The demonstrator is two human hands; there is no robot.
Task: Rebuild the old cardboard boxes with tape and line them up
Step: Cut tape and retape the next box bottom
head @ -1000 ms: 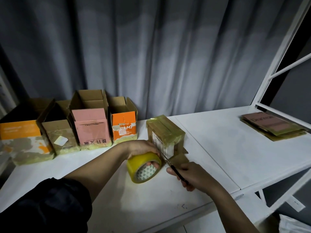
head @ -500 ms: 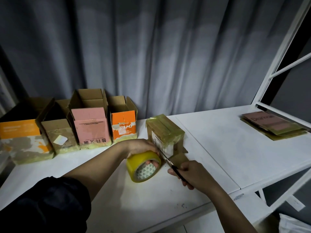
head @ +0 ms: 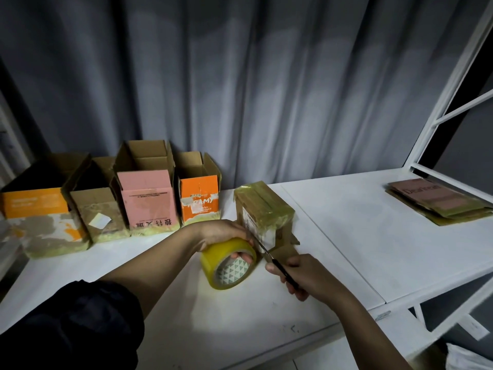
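A small cardboard box (head: 264, 206) wrapped in yellowish tape stands upside down on the white table (head: 346, 231), its flaps spread at the base. My left hand (head: 224, 232) grips a roll of yellow tape (head: 228, 264) just left of the box, fingers through its core. My right hand (head: 304, 277) holds black scissors (head: 269, 257), whose blades point up-left at the strip between roll and box. Several rebuilt boxes stand in a row at the back left: a large orange one (head: 40, 214), a brown one (head: 97, 209), a pink one (head: 146, 198) and a small orange one (head: 198, 197).
A stack of flattened cardboard boxes (head: 437, 202) lies at the right of the table beside a white metal frame (head: 450, 84). A grey curtain (head: 240, 89) hangs behind. The table's front edge runs just below my right forearm.
The scissors' blades have closed slightly on the tape strip. Both hands and the box stay almost where they were.
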